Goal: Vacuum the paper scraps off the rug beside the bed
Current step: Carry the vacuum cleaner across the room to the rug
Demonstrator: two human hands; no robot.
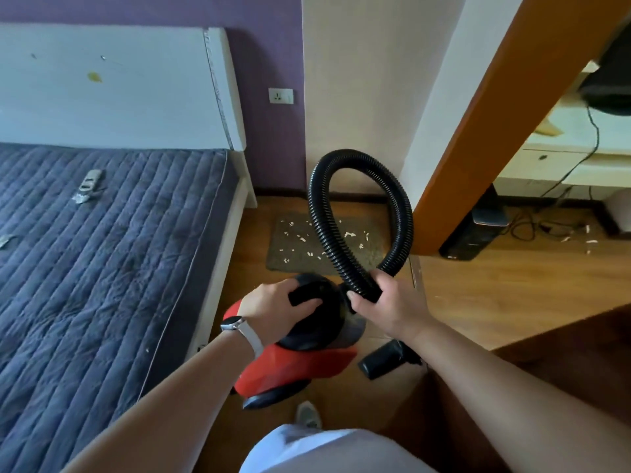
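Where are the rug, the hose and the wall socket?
rug (pixel 284 244): head view, left part.
hose (pixel 355 158): head view, top of loop.
wall socket (pixel 281 95): head view, plate middle.

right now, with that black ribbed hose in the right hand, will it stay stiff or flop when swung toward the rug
Probably floppy: the hose bends in a full loop above the right hand, so it would likely sway. The ribs should give a fair hold, not slippery. It looks light, since the loop stands up unsupported.

A home bedroom: a quilted blue-grey mattress (pixel 102 240) on a white bed frame (pixel 225 97), purple wall (pixel 269 56), wooden floor (pixel 512 285).
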